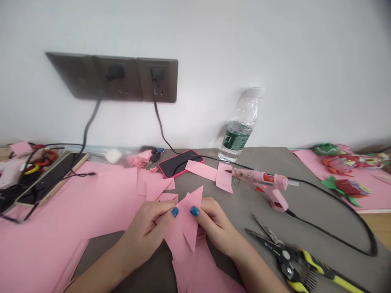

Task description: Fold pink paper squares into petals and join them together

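Left hand and right hand observed pinching folded pink paper between thumbs and fingers, centre, near side; glue gun (red indicator lit) at right, scissors near right.

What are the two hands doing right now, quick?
Left hand: closed, pinching the folded pink paper by one side.
Right hand: closed, pinching the same paper by its other side.

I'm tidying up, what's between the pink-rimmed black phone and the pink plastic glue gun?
Head view: pink paper strips, with a thin black cable along their far edge.
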`<state>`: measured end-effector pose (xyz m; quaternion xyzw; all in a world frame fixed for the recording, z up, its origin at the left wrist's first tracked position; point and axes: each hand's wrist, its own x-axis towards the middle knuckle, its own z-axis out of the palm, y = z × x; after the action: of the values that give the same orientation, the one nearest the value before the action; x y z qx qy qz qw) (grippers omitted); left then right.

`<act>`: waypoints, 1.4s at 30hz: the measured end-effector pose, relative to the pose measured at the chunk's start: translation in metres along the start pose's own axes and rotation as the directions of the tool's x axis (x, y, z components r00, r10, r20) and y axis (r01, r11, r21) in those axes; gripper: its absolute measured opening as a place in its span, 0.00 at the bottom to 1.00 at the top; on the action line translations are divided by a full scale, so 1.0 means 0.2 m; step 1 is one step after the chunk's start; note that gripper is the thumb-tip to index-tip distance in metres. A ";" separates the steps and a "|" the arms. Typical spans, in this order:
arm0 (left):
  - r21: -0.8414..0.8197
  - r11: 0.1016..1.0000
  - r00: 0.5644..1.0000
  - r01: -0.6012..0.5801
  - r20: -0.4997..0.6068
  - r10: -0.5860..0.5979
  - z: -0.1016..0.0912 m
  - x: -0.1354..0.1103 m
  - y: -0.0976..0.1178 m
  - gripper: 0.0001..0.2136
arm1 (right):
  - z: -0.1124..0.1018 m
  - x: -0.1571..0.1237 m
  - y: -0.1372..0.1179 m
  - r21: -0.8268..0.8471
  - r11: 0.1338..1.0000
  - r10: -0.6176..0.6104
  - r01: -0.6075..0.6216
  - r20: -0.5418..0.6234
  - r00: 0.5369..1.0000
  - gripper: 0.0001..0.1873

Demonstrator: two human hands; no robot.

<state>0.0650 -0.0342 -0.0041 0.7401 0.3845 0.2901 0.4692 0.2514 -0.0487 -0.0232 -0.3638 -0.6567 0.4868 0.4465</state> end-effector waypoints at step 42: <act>0.014 0.997 0.993 0.076 0.090 -0.077 -0.04 0.03 -0.01 0.15 | 0.02 0.00 0.01 -0.155 0.984 0.114 -0.092 0.140 0.984 0.24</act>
<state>0.0607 -0.0244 -0.0017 0.7397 0.3926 0.2359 0.4931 0.2484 -0.0495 -0.0249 -0.3921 -0.7027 0.4851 0.3423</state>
